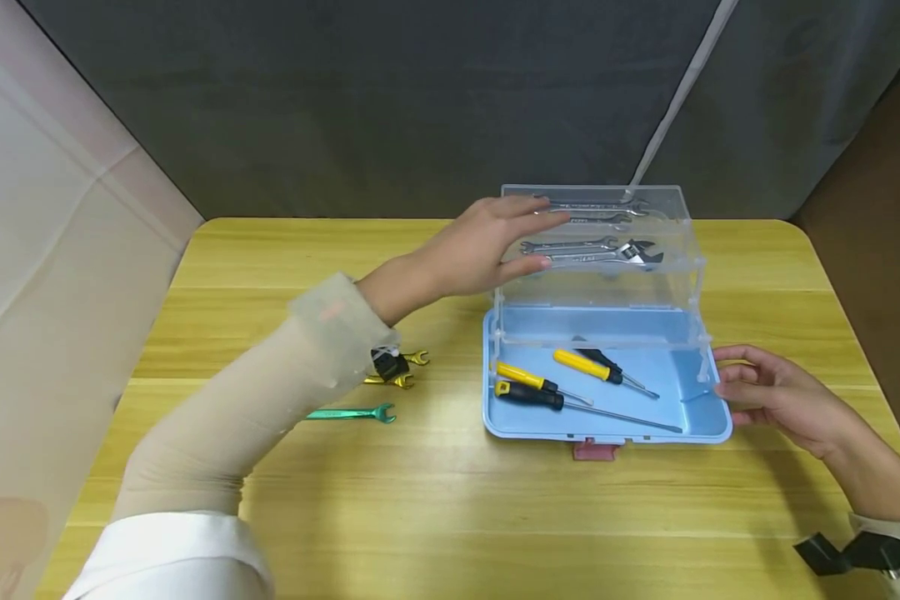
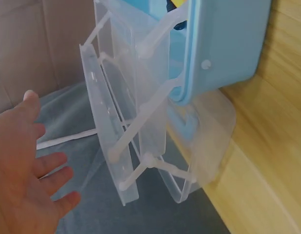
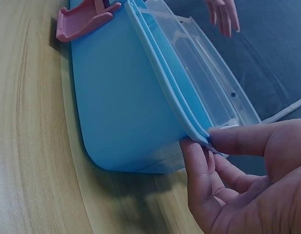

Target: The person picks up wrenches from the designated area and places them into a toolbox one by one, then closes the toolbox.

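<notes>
A light-blue toolbox (image 1: 607, 437) sits on the table with its clear fold-out trays (image 1: 600, 290) raised toward the back. On those trays lie several silver wrenches (image 1: 570, 246) and an adjustable wrench (image 1: 641, 252). Inside the blue base are a yellow-handled screwdriver (image 1: 585, 364), a black-handled screwdriver (image 1: 528, 394) and others. My left hand (image 1: 480, 246) is at the trays' left side, fingers spread; the left wrist view shows it apart from them, holding nothing. My right hand (image 3: 257, 175) pinches the toolbox's rim at its right end between thumb and fingers.
Left of the toolbox, gold wrenches (image 1: 417, 357) and a green wrench (image 1: 352, 413) lie partly hidden under my left forearm. A pink latch (image 1: 595, 451) hangs at the toolbox's front. Grey cloth (image 1: 345, 125) rises behind the table, with a brown panel (image 1: 870, 208) at right.
</notes>
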A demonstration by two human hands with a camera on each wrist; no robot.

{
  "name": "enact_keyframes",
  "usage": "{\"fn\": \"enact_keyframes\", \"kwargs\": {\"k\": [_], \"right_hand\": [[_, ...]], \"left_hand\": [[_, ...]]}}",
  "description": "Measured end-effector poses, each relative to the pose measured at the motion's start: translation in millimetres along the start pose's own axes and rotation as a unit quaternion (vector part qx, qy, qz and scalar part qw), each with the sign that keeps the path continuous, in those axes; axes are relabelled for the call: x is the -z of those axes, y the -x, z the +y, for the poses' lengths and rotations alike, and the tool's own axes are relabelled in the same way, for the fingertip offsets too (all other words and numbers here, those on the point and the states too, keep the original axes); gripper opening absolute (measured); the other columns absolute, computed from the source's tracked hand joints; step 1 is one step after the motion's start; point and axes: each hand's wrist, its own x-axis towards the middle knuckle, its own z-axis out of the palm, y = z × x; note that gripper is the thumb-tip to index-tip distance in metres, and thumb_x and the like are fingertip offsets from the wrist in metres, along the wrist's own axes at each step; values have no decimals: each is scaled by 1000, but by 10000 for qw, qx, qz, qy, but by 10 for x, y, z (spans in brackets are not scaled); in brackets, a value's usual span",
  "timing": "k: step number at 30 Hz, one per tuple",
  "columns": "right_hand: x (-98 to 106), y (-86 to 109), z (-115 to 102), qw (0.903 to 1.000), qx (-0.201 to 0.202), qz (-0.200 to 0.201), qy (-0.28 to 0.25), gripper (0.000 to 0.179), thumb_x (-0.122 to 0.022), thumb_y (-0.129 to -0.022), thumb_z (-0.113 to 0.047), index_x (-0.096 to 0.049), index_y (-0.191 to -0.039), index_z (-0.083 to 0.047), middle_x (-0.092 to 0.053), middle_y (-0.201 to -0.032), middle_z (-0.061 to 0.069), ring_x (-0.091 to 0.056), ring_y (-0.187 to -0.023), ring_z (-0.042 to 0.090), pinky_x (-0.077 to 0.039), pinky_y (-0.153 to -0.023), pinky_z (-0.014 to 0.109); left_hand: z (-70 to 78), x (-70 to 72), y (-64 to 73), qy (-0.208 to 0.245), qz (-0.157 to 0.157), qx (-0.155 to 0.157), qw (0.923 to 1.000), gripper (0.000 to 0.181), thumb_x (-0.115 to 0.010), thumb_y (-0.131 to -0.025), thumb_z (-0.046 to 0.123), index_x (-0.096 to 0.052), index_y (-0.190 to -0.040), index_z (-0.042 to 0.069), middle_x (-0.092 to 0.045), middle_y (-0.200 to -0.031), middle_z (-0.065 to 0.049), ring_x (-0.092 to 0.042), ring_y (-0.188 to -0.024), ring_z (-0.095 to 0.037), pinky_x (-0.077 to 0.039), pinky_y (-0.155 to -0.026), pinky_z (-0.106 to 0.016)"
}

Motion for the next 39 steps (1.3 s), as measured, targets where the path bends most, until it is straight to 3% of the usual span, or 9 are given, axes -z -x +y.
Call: {"fn": "enact_keyframes", "kwargs": {"k": [12, 17, 24, 31, 39], "right_hand": [[11, -7, 11, 10000, 8, -24, -19, 35, -53, -92, 3, -49, -120, -19, -64, -98, 0, -64, -86, 17, -53, -67, 36], [14, -10, 1, 10000, -25, 33, 31, 36, -53, -92, 2, -49, -120, -21, -64, -98, -1, -63, -86, 17, -53, -67, 36], [4, -7, -10, 10000, 21, 46, 52, 36, -54, -92, 2, -50, -120, -20, -63, -96, 0, -64, -85, 17, -53, -67, 36], [-6, 2, -11, 10000, 23, 21, 0, 36, -54, -92, 2, -49, -120, -21, -63, -97, -1, -64, -85, 17, -53, -67, 35], [-7, 10, -5, 10000, 18, 6, -18, 35, -53, -92, 2, -50, -120, -20, -63, -98, -1, -64, -86, 16, -53, -68, 36]], "left_hand": [[-73, 99, 424, -169, -128, -168, 9996, 68, -49, -91, 54, -25, -149, 27, -28, -152, -5, -21, -140, -23, -14, -112, -48], [-136, 130, 591, -218, -245, -45, 9995, 69, -49, -91, 55, -20, -150, 32, -25, -153, -5, -17, -141, -25, -11, -113, -49], [-226, 133, 843, -256, -355, 135, 9990, 70, -49, -91, 56, -23, -149, 29, -25, -152, -7, -19, -141, -27, -12, -112, -51], [-347, 72, 1156, -221, -381, 337, 9985, 67, -46, -92, 55, -22, -149, 30, -26, -152, -10, -21, -140, -28, -13, -111, -52], [-528, -40, 1522, -146, -424, 658, 9968, 70, -53, -90, 53, -27, -149, 25, -26, -151, -11, -21, -140, -29, -13, -111, -53]]}}
